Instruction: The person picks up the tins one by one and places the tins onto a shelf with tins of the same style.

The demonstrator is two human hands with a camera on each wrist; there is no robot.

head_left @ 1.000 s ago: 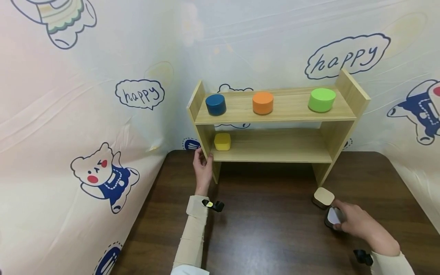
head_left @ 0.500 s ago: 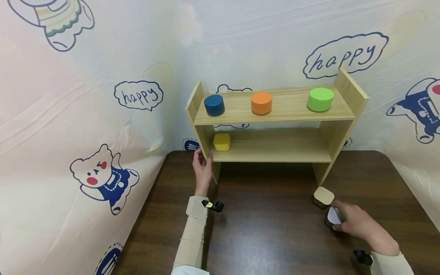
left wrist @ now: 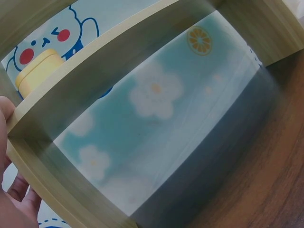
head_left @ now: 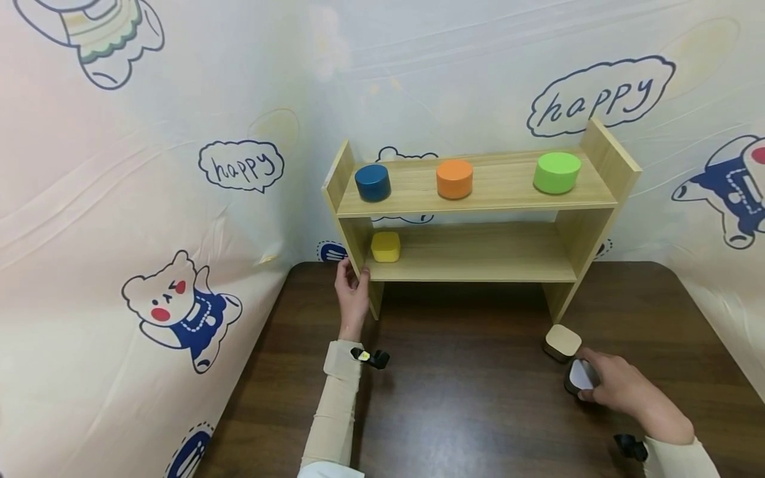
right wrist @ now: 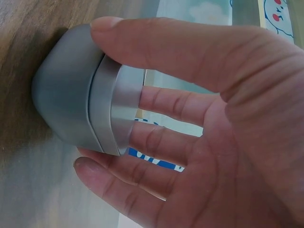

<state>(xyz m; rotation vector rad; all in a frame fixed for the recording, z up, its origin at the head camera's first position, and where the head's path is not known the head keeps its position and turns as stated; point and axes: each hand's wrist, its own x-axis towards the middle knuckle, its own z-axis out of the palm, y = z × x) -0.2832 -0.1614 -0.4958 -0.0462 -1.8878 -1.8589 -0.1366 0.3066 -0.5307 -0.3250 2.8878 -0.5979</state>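
My left hand grips the left side panel of a two-tier wooden shelf, its thumb on the near edge and its fingers on the outer side. Low on the right, my right hand holds a small grey lidded tin that stands on the table. In the right wrist view the thumb lies on one side of the grey tin and fingers reach round the other, partly hidden by it. Just behind stands a tin with a cream lid, near the shelf's right foot.
On the top tier stand a blue tin, an orange tin and a green tin. A yellow tin sits at the left of the lower tier. Printed cloth hangs behind and beside the brown table.
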